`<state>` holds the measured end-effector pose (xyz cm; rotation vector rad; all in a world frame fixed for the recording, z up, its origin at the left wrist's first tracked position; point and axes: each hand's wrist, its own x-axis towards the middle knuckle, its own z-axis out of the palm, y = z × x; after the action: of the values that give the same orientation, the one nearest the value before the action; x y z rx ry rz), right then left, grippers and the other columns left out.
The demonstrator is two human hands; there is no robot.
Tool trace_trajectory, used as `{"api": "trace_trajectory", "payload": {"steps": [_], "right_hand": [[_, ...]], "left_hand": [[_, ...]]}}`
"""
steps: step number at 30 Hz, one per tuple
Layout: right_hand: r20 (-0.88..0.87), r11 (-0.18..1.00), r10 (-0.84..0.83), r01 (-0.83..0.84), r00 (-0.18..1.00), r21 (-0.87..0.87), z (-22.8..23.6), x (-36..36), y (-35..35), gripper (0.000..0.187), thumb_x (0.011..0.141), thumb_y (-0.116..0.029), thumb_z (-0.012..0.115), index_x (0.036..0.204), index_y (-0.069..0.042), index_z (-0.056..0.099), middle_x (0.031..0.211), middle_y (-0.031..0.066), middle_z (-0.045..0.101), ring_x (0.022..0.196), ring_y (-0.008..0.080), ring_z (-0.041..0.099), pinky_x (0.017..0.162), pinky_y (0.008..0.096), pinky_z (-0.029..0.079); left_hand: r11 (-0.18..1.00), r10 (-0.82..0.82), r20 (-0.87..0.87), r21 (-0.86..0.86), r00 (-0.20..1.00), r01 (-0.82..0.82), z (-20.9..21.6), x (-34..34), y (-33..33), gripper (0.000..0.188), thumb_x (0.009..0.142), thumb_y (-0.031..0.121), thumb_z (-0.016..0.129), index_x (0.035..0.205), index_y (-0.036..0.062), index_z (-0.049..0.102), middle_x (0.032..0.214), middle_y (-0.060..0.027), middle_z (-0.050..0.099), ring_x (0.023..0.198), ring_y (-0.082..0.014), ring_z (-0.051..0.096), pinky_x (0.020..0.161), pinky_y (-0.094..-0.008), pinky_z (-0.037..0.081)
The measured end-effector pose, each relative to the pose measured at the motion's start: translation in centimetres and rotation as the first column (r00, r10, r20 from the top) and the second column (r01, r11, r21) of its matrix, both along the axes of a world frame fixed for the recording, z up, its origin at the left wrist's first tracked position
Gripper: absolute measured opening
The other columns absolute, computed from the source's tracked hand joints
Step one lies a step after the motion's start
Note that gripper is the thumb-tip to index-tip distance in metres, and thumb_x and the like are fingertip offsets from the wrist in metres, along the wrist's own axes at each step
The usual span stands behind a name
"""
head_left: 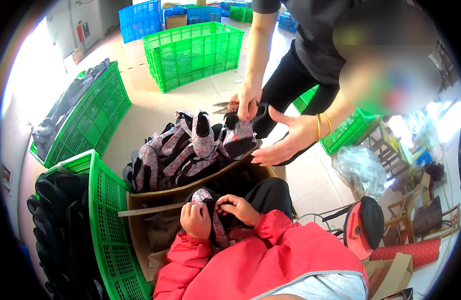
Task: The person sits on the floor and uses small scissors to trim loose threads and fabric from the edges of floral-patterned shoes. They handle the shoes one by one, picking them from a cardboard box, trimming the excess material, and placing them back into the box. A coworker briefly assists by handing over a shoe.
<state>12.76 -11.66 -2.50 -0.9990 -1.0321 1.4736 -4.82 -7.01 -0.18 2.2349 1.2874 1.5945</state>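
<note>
A grey and pink floral fabric shoe point(220, 235) with black parts lies over my lap. My left hand point(195, 220) is closed on its left side, the fingers curled in. At the black edge on the other side, my right hand point(239, 210) pinches with thumb and forefinger; whether a thread or other small piece is between them is too small to tell. Just beyond, a heap of similar floral shoes point(180, 150) fills the far side of a cardboard box point(135, 201). Across from me, another person's hand point(249, 97) holds scissors point(223, 107) and a floral shoe point(239, 134).
At my left stands a green crate point(115, 235) with black shoes point(60, 225); farther back is a green crate point(103, 120) of grey items. A green crate point(195, 57) and a blue crate point(140, 21) stand ahead. A red and black stool point(360, 227) is on my right.
</note>
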Motion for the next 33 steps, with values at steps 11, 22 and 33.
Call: {"api": "trace_trajectory", "payload": {"steps": [11, 22, 33], "right_hand": [[0.020, 0.999, -0.035, 0.036, 0.999, -0.033, 0.6, 1.0, -1.0, 0.019, 0.098, -0.009, 0.056, 0.116, -0.005, 0.061, 0.106, 0.0041, 0.067, 0.095, 0.0110, 0.062, 0.082, 0.0252, 0.050], [-0.003, 0.974, -0.217, 0.217, 0.976, -0.066, -1.0, 6.8, -3.9, 0.020, 0.099, -0.012, 0.055, 0.118, -0.004, 0.058, 0.111, 0.0062, 0.066, 0.097, 0.0131, 0.063, 0.084, 0.0267, 0.051], [0.013, 0.973, -0.213, 0.214, 0.977, -0.084, -1.7, 6.3, -4.3, 0.020, 0.099, -0.011, 0.055, 0.118, -0.005, 0.058, 0.111, 0.0062, 0.066, 0.098, 0.0129, 0.063, 0.084, 0.0268, 0.051]], "left_hand": [[0.998, -0.048, -0.013, -0.034, 0.999, 0.047, 0.5, 0.0, 0.1, 0.017, 0.072, -0.001, 0.071, 0.078, 0.0063, 0.057, 0.076, -0.0105, 0.058, 0.071, -0.0313, 0.059, 0.063, -0.0397, 0.048], [0.995, -0.076, -0.050, -0.065, 0.996, 0.072, 0.9, 0.4, 0.0, 0.018, 0.073, 0.000, 0.073, 0.080, 0.0055, 0.057, 0.077, -0.0111, 0.058, 0.074, -0.0325, 0.060, 0.065, -0.0406, 0.048], [0.997, -0.055, -0.031, -0.053, 0.998, 0.053, 0.2, 0.5, 0.1, 0.019, 0.073, 0.000, 0.073, 0.080, 0.0058, 0.056, 0.076, -0.0111, 0.058, 0.072, -0.0321, 0.059, 0.065, -0.0401, 0.048]]}}
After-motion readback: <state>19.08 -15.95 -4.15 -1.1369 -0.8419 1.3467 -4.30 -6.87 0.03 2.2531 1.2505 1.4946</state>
